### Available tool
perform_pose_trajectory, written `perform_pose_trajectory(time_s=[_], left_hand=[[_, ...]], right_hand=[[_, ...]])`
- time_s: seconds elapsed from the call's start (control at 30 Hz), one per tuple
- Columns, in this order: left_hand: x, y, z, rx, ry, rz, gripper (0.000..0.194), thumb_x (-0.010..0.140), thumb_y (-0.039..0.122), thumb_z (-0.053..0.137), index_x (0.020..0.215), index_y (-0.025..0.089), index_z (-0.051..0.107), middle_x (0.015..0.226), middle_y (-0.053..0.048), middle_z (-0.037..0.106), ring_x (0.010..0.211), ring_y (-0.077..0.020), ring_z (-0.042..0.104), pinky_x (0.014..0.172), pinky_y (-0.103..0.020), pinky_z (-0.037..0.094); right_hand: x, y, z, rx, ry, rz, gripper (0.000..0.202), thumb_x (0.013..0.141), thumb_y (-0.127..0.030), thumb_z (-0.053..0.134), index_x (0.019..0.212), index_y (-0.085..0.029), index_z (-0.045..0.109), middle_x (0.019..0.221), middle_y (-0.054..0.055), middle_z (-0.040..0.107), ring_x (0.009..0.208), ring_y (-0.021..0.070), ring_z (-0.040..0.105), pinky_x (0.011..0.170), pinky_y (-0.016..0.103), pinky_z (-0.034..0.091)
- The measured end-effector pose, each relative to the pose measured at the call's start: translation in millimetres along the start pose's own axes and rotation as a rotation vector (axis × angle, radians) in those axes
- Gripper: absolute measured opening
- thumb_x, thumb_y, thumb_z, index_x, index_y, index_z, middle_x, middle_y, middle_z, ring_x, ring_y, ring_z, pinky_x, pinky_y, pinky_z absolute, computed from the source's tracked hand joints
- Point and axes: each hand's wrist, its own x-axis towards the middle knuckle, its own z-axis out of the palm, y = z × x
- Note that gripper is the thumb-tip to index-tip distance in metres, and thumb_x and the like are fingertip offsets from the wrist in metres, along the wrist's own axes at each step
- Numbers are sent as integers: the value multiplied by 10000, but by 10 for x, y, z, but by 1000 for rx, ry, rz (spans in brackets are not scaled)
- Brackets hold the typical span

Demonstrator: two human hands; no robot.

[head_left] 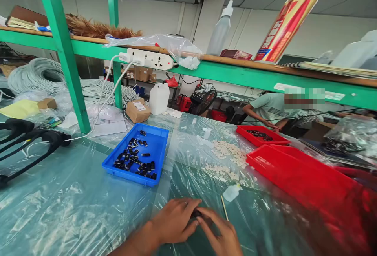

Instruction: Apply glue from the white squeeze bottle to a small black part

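My left hand [173,220] and my right hand [220,232] meet low in the middle of the view, just above the plastic-covered table. Between their fingertips they pinch a small black part [194,213], mostly hidden by the fingers, so its kind does not show. Close to my right hand lies a thin wooden stick [224,207]. A small translucent squeeze bottle [231,192] rests on its side a little farther off. Left of centre, a blue tray [118,172] holds many small black pieces [129,158] with pale ends.
Small pale flat pieces [226,150] lie scattered beyond the bottle. A large red tray [294,169] and a smaller red tray [277,142] stand right. A green shelf frame [206,67] crosses overhead. Black curved objects [44,138] are at far left. A person [271,106] sits opposite.
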Motion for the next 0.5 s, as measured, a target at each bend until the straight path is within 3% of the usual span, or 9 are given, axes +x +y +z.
perform_pose_trajectory(time_s=[0.17, 0.37, 0.5], left_hand=[[10, -47, 69, -12, -16, 10, 504, 1172, 261, 521, 1624, 163, 320, 1513, -169, 564, 1366, -350, 561, 1118, -465, 468], [21, -120, 133, -27, -4, 0, 622, 1113, 227, 605, 1638, 222, 271, 1503, -132, 583, 1315, -345, 611, 1043, -462, 530], [14, -174, 181, -19, 32, 27, 564, 1146, 293, 542, 1640, 232, 278, 1481, -107, 609, 1306, -330, 624, 1047, -436, 531]], right_hand=[[39, -62, -21, 59, 17, 32, 423, 1148, -311, 391, 1100, 67, 575, 955, 96, 336, 1033, -64, 320, 1008, -68, 363], [12, -100, -15, 144, -20, 101, 435, 1155, -319, 381, 1117, 66, 580, 968, 99, 333, 1052, -54, 311, 1039, -45, 356], [3, -63, -11, 186, -52, 151, 488, 1166, -373, 374, 1116, 73, 567, 963, 103, 330, 1039, -53, 311, 1002, -61, 366]])
